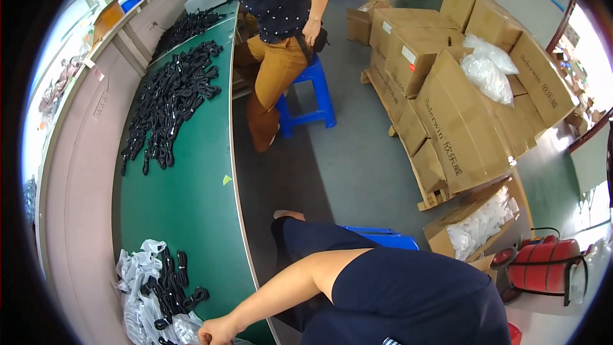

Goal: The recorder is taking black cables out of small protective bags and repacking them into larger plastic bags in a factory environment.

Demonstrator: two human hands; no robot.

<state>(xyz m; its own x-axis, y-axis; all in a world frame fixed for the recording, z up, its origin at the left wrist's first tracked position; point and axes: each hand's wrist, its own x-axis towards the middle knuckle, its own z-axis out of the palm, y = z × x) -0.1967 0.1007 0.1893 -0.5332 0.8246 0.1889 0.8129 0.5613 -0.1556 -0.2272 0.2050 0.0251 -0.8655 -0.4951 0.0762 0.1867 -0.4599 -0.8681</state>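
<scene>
My left hand [217, 331] rests at the near edge of the green table [191, 204], its fingers curled; whether it holds anything is unclear. The bare forearm reaches to it from my dark blue clothing at the lower right. Just left of the hand lies a heap of clear plastic bags [134, 281] with black coiled cables [175, 284] among them. My right hand is out of sight.
A big pile of black cables [169, 96] covers the far table, with a second pile [188, 25] beyond it. Another person sits on a blue stool [313, 92]. Cardboard boxes [447, 108] are stacked on a pallet to the right. An open box of white bags [479, 227] and a red cart [546, 268] stand nearby.
</scene>
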